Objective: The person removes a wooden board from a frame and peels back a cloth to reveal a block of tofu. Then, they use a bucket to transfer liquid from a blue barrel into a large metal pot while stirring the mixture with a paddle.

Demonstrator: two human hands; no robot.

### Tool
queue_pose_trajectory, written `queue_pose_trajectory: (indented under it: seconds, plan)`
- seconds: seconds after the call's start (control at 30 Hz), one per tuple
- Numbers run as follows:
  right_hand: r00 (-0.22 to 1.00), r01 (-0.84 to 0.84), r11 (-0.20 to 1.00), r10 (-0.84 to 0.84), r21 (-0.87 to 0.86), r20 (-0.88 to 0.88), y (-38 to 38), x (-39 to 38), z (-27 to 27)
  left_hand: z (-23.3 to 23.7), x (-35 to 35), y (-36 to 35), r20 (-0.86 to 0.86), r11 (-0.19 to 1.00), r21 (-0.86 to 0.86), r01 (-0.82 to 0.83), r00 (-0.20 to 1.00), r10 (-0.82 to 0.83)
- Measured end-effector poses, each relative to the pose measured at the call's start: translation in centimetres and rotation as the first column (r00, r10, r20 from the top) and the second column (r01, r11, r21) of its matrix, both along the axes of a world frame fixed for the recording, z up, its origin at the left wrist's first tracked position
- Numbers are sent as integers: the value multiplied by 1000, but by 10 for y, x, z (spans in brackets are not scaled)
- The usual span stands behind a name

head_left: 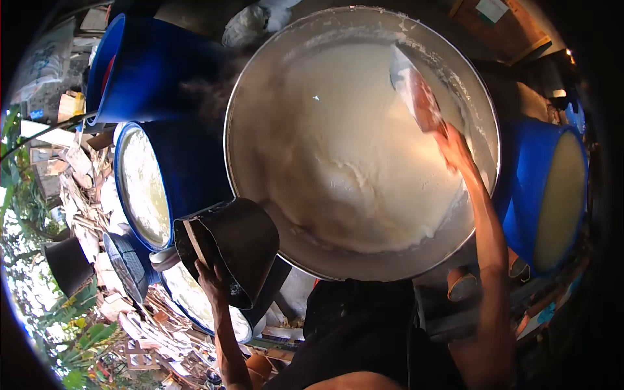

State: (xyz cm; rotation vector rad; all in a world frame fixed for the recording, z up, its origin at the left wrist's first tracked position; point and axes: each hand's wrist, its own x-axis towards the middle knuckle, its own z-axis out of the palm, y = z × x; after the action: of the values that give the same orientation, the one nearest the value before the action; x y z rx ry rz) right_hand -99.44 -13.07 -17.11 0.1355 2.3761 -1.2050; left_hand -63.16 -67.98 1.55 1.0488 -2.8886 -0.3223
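A big round metal vat (233, 156) of pale, milky liquid (344, 130) lies in front of me, with foam along its inner wall. My right hand (453, 148) reaches over the vat's right side, its fingers closed on a flat-bladed paddle (421, 97). The blade is partly brown, partly whitish, and its tip points toward the far rim over the liquid. With my left hand (213, 283) I grip the wooden bar across the mouth of a black bucket (244, 244). That bucket is tipped on its side at the vat's near-left rim.
Blue drums (156, 71) stand to the left, one a barrel filled with whitish liquid (144, 185). Another blue barrel (520, 188) is at the right. Scrap wood (84, 169) covers the far left ground, near a dark tub (68, 263) and a basket (127, 266).
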Motion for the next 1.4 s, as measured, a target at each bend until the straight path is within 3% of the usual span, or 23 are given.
queue_pose_trajectory:
  seconds: [0.07,0.13,0.2,0.3,0.37,0.43,0.53,0.77,0.83,0.87,0.9,0.93,1.0,1.03,1.07,1.1,1.17,1.23,1.3,1.4]
  plan:
    - [995,-92,996,93,15,-33,-17,-40,-50,0,-3,2,45,997,-27,-72,996,74]
    - [981,-180,982,183,49,-57,-30,-46,-94,-3,0,-1,40,998,-47,-45,998,47]
    - [881,-320,933,357,164,-309,-45,-39,-131,-6,1,-5,33,997,-69,-21,999,24]
    - [841,-434,870,484,234,-241,-48,3,-153,-3,1,-4,44,995,-99,4,999,1]
    - [818,-533,805,569,260,-86,-46,39,-125,6,-9,5,92,996,15,-87,992,85]
    - [787,-607,728,607,318,111,-38,78,-110,3,-5,1,86,998,9,-65,994,64]
    - [736,-633,719,674,288,-64,-12,137,-93,0,0,-2,66,999,-38,-6,998,8]
    - [696,-689,607,706,396,129,32,209,-6,7,-8,8,61,1000,-29,-5,998,7]
    - [642,-643,697,716,318,-273,66,201,22,8,-7,8,71,999,-30,-11,997,13]
    - [625,-774,544,736,325,258,71,175,35,7,-8,8,83,999,-30,-16,996,18]
    - [547,-833,529,740,165,391,63,133,81,6,-8,9,88,999,-30,-17,996,20]
    - [587,-658,752,478,42,654,41,100,135,5,-8,9,94,998,-66,-21,995,27]
    - [771,-338,941,286,-16,569,57,90,134,6,-12,11,107,995,-101,-19,994,30]
    - [886,-205,978,204,-43,417,57,89,113,11,-15,16,96,997,-71,-38,994,45]
    - [937,-189,982,179,2,298,41,74,115,12,-18,18,83,997,-41,-58,995,61]
    - [980,-82,994,93,-69,178,35,66,85,10,-18,16,87,997,-42,-57,994,61]
    - [1000,-3,1000,4,8,-7,18,29,22,6,-13,12,65,996,-65,-62,996,66]
    - [999,-9,997,6,-76,-39,-3,-16,-13,7,-12,12,87,995,-69,-68,993,74]
    - [991,-135,989,135,67,0,-24,-47,-48,5,-12,10,103,995,-72,-72,992,80]
    - [958,-287,942,283,172,49,-59,-44,-42,2,-11,8,85,992,-117,-46,995,56]
